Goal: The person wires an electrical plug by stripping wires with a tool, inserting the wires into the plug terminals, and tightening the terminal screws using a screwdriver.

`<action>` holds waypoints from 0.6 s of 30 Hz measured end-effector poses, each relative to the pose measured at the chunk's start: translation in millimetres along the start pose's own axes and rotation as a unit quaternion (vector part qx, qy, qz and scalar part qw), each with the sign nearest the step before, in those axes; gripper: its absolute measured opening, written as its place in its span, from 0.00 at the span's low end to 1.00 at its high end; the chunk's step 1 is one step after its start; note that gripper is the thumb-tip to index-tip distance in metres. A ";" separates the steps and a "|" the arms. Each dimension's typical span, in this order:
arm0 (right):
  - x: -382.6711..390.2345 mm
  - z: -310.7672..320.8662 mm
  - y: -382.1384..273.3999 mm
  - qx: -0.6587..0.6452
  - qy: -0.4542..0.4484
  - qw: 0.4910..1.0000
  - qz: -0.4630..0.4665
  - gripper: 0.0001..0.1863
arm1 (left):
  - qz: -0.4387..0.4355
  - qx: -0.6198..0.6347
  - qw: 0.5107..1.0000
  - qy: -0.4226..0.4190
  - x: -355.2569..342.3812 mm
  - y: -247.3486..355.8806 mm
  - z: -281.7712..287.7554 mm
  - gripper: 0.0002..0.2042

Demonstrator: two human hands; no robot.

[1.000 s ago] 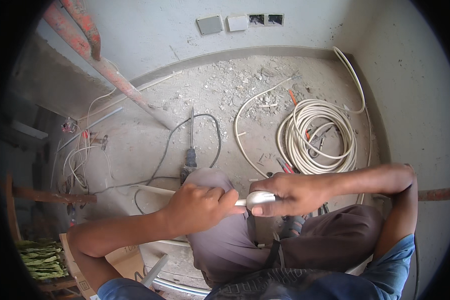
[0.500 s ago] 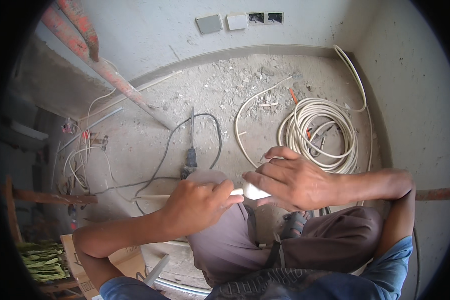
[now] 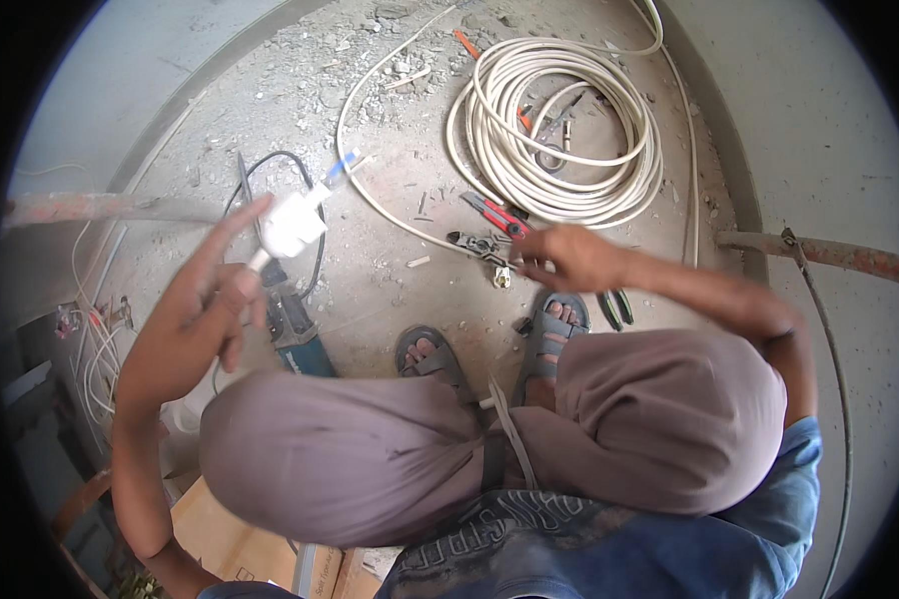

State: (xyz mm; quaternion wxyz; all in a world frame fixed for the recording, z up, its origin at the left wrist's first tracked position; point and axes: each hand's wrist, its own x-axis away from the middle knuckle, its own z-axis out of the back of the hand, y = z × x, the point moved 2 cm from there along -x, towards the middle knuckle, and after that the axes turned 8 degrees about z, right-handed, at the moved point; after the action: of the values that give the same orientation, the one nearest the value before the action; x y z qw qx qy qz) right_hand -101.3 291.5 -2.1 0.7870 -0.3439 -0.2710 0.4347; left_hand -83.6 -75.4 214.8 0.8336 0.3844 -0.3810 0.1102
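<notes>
At the left, my left hand (image 3: 195, 319) is raised and pinches a white cable (image 3: 259, 262) between thumb and fingers, with the index finger stretched out. On that cable sits a white, overexposed fitting (image 3: 292, 226), its details washed out. A blue wire (image 3: 342, 165) sticks out beyond it. Low over the floor, my right hand (image 3: 569, 260) has bent fingers at the handle end of grey-and-black pliers (image 3: 477, 243). Blur hides whether they grip. A red utility knife (image 3: 491, 214) lies right beside these fingers, and a small white-and-brass piece (image 3: 501, 278) lies just below.
A large coil of white cable (image 3: 629, 190) lies beyond my right hand, with small tools inside it. Green-handled pliers (image 3: 617, 309) rest near my right foot. A teal-and-black power tool (image 3: 295, 329) lies by my left knee. Rubble (image 3: 380, 70) covers the far floor; a cardboard box (image 3: 232, 539) stands lower left.
My hands have parted. The left carries the cable and white fitting leftward; the right has let go of the fitting and reached down to the pliers. The view has shifted toward my feet.
</notes>
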 end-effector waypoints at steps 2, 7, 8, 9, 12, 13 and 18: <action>20.4 -41.3 12.2 0.070 0.025 0.997 -0.026 0.12 | -0.003 0.005 0.998 -0.069 -21.5 -9.5 -6.7 0.26; 7.8 -82.3 12.7 0.122 0.152 0.980 -0.032 0.17 | 0.057 -0.067 0.987 -0.134 -81.9 -10.0 -27.3 0.20; 3.6 -85.1 17.3 0.160 0.138 0.977 0.002 0.19 | 0.077 -0.068 0.985 -0.142 -94.3 -7.5 -31.1 0.21; 3.6 -89.7 21.8 0.201 0.119 0.972 0.011 0.19 | 0.097 -0.070 0.982 -0.149 -104.4 -6.0 -36.2 0.22; -2.4 -105.3 36.8 0.270 0.077 0.959 0.034 0.20 | 0.061 -0.087 0.989 -0.100 -127.2 -0.7 -52.0 0.25; -2.1 -109.6 43.6 0.260 0.069 0.963 0.034 0.19 | 0.060 -0.086 0.989 -0.100 -131.4 0.1 -55.7 0.26; -1.6 -79.2 41.0 0.131 0.117 0.983 0.044 0.18 | 0.074 -0.027 0.984 -0.163 -137.2 3.6 -58.0 0.27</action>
State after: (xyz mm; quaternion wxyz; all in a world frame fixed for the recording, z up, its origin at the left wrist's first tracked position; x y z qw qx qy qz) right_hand -65.0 281.7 -83.0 0.8319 -0.2975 -0.1024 0.4571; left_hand -147.4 -15.9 94.0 0.7602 0.3451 -0.5418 0.0974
